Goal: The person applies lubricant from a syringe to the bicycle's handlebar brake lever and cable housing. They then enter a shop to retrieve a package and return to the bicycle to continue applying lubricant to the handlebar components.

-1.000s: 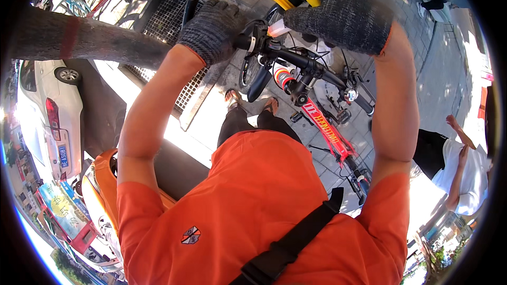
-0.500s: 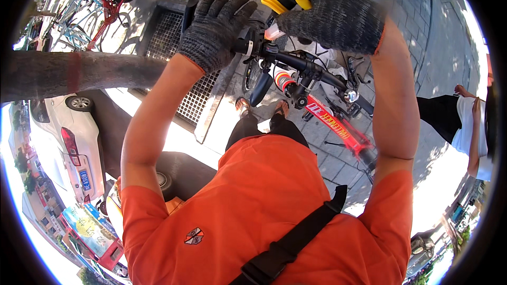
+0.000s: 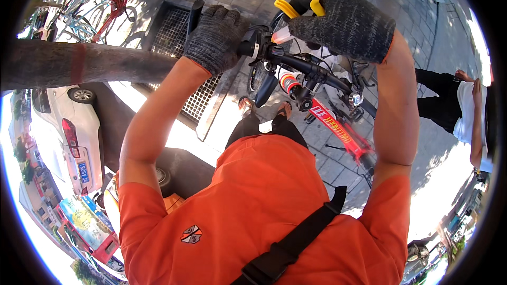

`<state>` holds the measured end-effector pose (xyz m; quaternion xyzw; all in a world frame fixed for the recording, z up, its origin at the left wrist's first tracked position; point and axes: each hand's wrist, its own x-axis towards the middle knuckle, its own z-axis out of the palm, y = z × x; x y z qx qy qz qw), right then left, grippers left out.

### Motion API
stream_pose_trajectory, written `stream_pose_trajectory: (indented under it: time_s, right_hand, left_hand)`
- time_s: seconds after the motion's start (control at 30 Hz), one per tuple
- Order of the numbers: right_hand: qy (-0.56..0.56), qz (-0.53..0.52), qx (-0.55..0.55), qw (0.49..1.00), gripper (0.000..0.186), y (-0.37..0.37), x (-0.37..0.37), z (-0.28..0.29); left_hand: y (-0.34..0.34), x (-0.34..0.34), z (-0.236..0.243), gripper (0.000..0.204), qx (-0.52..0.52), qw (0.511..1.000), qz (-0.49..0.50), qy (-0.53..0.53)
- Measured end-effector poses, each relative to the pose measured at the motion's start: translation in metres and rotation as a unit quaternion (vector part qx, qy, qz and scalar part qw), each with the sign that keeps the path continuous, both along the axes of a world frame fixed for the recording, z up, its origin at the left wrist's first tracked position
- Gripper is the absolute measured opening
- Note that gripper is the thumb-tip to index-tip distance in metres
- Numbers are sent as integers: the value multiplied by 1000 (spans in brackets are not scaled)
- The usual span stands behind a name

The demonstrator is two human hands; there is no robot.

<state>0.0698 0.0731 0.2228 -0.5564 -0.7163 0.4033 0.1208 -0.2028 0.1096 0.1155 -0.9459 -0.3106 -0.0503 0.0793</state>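
Observation:
A red bicycle frame with a black handlebar stands in front of me, slightly to the right. My left hand, in a dark grey knit glove, has its fingers curled round the left handlebar grip. Above the bar's far side, my right hand, gloved alike, is closed on a tool with yellow handle ends. The tool's working end is hidden, so its exact kind cannot be told. A black brake lever lies between the bar and my feet.
A tree trunk crosses at left beside a metal grate. Parked bicycles stand at far left, a white car below them. At right, a person stands on the paving. A black strap crosses my orange shirt.
My left hand's spread fingers have curled down round the handlebar grip. My right hand and the yellow-handled tool have shifted slightly right and down in view.

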Motion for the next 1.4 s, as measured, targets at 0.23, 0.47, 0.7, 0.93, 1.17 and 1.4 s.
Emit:
stream_pose_trajectory:
  time_s: [0.23,0.47,0.7,0.93,1.17,1.4]
  right_hand:
    - [20,-20,7,1000,47,-10,0,-9]
    - [2,-11,10,1000,46,-9,-9,-13]
    - [-18,-9,43,999,47,-13,-11,-14]
    - [-32,0,30,999,48,-10,-17,-11]
    - [-39,19,97,994,50,-18,-16,-13]
    - [-20,-5,7,1000,51,-18,-23,2]
  left_hand:
    - [-9,0,-7,58,-12,995,57,78]
    - [-14,2,10,52,-83,983,95,131]
    - [-24,-9,-10,59,64,995,19,-70]
    - [-21,-1,9,58,-111,975,118,148]
    - [-32,-15,-5,61,-40,994,104,10]
    - [-34,-15,-11,66,-18,995,95,3]
